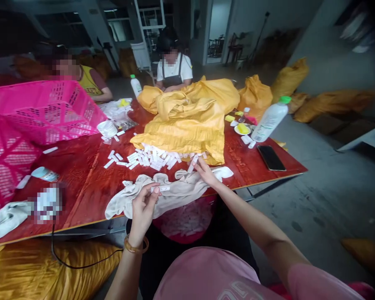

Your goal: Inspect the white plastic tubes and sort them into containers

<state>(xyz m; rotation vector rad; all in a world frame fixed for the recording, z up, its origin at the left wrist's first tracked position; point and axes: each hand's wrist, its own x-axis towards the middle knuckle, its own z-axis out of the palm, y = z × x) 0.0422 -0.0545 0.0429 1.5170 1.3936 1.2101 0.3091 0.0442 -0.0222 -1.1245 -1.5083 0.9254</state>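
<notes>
White piece (165, 188) up over the pale cloth (178, 198), left grip (143, 207) pinching it | right grip (206, 171) pinches a second piece (192, 164), right by the white pile (154, 157) | yellow sack (187, 129) sprawls behind, across the red counter (89, 177)!

You can read no word or number for certain here. Across your pink shirt (203, 271), at the bottom of the frame, runs pale outlined lettering (240, 291) — rounded characters, cut off by the lower edge. The white bottle (271, 121) at right carries print (too small to make out), as does the farther bottle (136, 87), upper left of centre. The yellow top (89, 79) at upper left bears dark lettering — illegible. Your left hand (144, 205) holds a white strip (165, 188) with a tiny, unreadable mark.
</notes>
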